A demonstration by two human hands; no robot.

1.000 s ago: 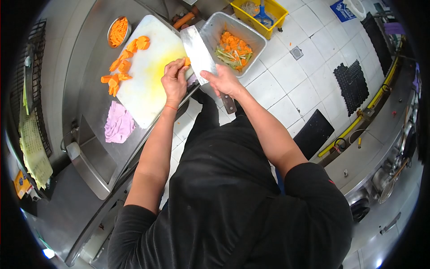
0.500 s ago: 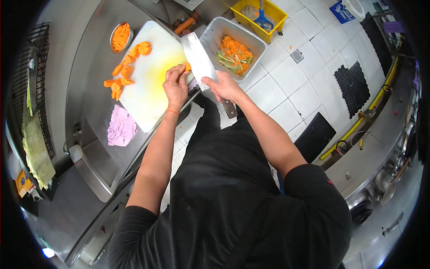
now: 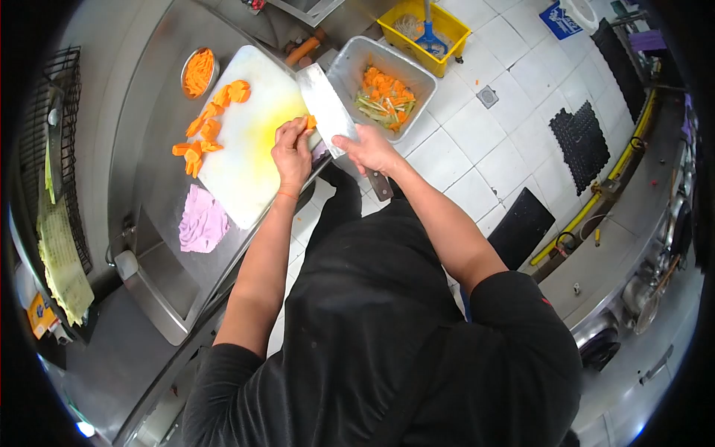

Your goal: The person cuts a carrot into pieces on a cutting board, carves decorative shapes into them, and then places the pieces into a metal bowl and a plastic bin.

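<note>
My left hand has its fingers bent and pressed on a small orange carrot piece at the board's right edge. Close beside that piece is the broad blade of a cleaver. My right hand grips this cleaver where blade and brown handle meet. Under my left hand lies a white cutting board with a yellow stain. Several cut carrot chunks line the board's left side, some on the steel counter. The exact contact between blade and carrot is hard to see.
A metal bowl of carrot strips stands beyond the chunks. A pink cloth lies by the board's near corner. Right of the board, a grey bin holds carrot and green scraps, with a yellow mop bucket behind it.
The view has tilted slightly, so the board and counter sit a little lower. Both hands keep nearly the same pose, still holding the carrot piece and the cleaver.
</note>
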